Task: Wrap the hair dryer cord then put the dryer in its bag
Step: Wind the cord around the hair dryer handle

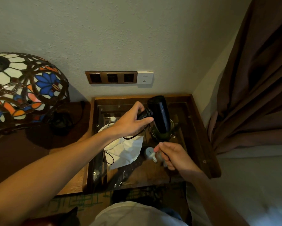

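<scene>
1. Up over the glass-topped table (202, 128), the left hand (130, 123) grips the handle of the black dryer (159, 115) – fingers and thumb curled round it, the barrel pointing down and away from the person.
2. Nearer the person, the right hand (174, 155) pinches the thin black cord (133, 136) between thumb and curled fingers; the cord runs from the dryer's handle in a slack loop under the left hand.
3. Below the left wrist, the white bag (127, 150) lies crumpled on the glass, its dark drawstring looping off its near-left edge.
4. A small white cup (150, 152) stands just beside the bag – close under the right hand's fingertips.
5. A water bottle (112, 120) shows behind the bag, partly hidden by the left wrist.
6. At the left, a stained-glass lamp (23, 88) stands on a wooden surface.
7. On the wall above the table sit a brown socket strip (111, 77) and a white plate (145, 78); a brown curtain (254, 95) hangs at the right.
</scene>
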